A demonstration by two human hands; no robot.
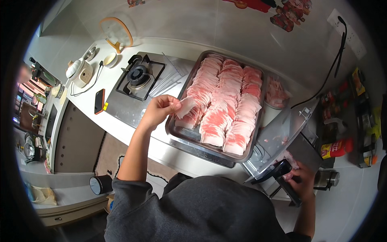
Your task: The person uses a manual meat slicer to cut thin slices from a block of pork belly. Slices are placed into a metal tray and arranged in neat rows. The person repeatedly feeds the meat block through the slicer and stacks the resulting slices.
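My left hand (160,111) pinches a thin, pale slice of meat (185,107) between thumb and fingers, above the near left part of a metal tray (178,135). Overlapping slices of raw, fatty meat (219,115) fill that tray in three long rows. To the right stands a meat slicer (304,149) with a clear plastic guard (276,137) and a black handle (282,169). At the slicer, my right hand (302,181) grips a chunk of raw meat (288,161), partly hidden by the handle and guard.
A gas burner (138,75) lies left of the tray, with a phone (99,101) near the counter edge. Behind are a small electric cooker (81,72) and a bowl (110,60). Bagged meat scraps (275,92) sit beside the tray. A black cable (328,79) hangs from the wall socket.
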